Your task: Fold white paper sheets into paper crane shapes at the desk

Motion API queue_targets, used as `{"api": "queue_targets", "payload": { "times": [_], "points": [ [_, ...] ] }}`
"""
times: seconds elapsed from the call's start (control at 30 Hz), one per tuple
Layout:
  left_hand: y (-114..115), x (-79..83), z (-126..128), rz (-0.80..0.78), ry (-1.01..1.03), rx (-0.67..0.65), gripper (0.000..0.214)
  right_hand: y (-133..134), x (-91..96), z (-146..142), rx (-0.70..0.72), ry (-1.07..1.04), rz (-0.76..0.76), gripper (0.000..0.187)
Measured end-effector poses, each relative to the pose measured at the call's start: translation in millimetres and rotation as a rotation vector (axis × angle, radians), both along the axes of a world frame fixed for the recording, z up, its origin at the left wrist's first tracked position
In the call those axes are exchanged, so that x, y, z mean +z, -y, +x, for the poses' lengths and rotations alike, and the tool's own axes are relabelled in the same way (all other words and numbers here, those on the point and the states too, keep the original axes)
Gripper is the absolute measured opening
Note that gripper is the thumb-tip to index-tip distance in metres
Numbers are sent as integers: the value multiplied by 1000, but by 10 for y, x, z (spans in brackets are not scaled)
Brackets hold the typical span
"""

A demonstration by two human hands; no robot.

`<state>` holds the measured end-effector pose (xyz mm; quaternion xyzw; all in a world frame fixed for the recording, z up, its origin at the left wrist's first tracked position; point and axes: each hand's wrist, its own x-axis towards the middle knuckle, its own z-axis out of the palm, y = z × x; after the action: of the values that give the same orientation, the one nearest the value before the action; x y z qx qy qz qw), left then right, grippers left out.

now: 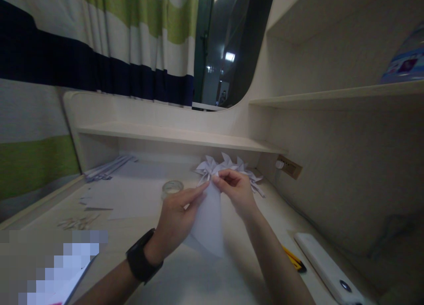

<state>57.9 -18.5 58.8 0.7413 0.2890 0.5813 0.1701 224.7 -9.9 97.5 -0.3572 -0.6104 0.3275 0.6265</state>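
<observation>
A sheet of white paper point(209, 225) hangs between my hands above the desk, its lower edge curved and pointed. My left hand point(179, 212), with a black band on the wrist, grips the sheet's left edge between thumb and fingers. At the upper corner of the same sheet, my right hand point(236, 190) pinches the paper with thumb and curled fingers. Just behind the fingertips lie several folded white paper pinwheels point(208, 165), partly covered by my hands. A roll of clear tape point(172, 188) rests on the desk to the left of the sheet.
Flat white sheets point(132, 194) and a bundle of paper strips point(112, 168) lie at the back left. Small thin sticks point(77, 222) are scattered nearer. A yellow box cutter point(294, 258) and a long white case point(326, 267) lie right of my forearm. A shelf point(179, 136) overhangs the back.
</observation>
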Motion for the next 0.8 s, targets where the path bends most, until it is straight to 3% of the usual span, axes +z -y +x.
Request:
{"api": "queue_targets", "payload": {
  "times": [0.5,0.8],
  "points": [
    [34,16,14,-127,16,-39,27,52,47,32,20,-24,-12,27],
    [54,24,17,-93,19,-36,27,58,81,78,17,-5,-12,24]
  ]
}}
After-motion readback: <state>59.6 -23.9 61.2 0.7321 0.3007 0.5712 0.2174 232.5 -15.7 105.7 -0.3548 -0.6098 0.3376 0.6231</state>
